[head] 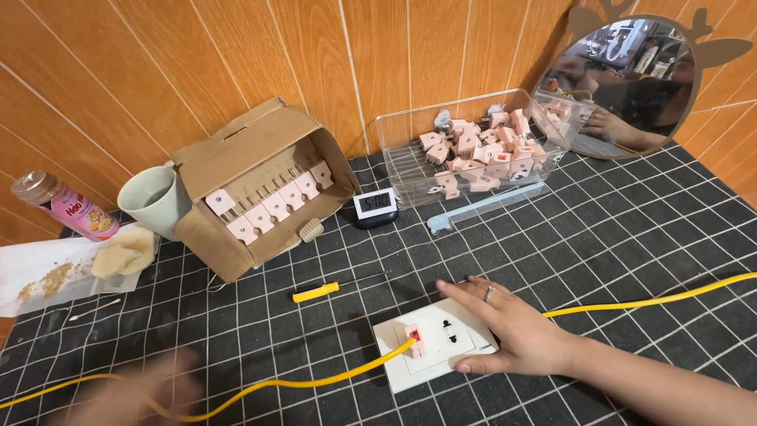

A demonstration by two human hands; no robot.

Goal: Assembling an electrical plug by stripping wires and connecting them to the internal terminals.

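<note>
My right hand (509,325) lies flat on the right side of a white wall-socket plate (432,345) on the black checked mat, fingers spread over its edge. A small pink plug (414,337) sits in the plate's left socket. A yellow cable (300,384) runs along the mat past the plate, from the lower left to the right edge. My left hand (138,393) is a blur at the lower left, near the cable; whether it holds anything is unclear. A yellow-handled screwdriver (331,289) lies just beyond the plate.
A tipped cardboard box (236,154) holds a row of pink plugs. A clear plastic bin (394,130) holds several more. Between them stands a small digital timer (374,205). A cup (150,197), a bottle (67,207) and a round mirror (631,87) stand by the wooden wall.
</note>
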